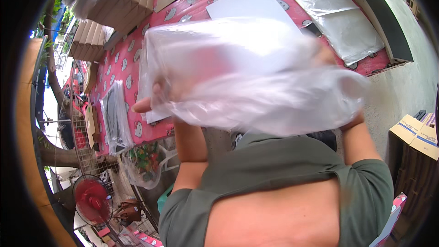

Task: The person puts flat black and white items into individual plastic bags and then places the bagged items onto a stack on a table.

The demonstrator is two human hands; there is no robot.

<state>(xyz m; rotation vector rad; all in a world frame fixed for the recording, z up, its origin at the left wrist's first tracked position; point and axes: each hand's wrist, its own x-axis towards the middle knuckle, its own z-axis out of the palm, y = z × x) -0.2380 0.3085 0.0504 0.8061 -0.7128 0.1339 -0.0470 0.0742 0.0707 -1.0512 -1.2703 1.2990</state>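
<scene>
From my remote feed I log: wearer in a plain dark grey-green top (274, 169), wide neckline (280, 188), front edge near-straight, corners angled. Sleeves (372, 187) short, same fabric, ending above the elbow. I record forearms (188, 142) and left hand (159, 93) as bare.

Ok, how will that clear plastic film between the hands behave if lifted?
The clear plastic film looks floppy: it bunches into loose folds. It is probably light, since the pink table cover shows through it. Its glossy sheen suggests it may slip.
</scene>
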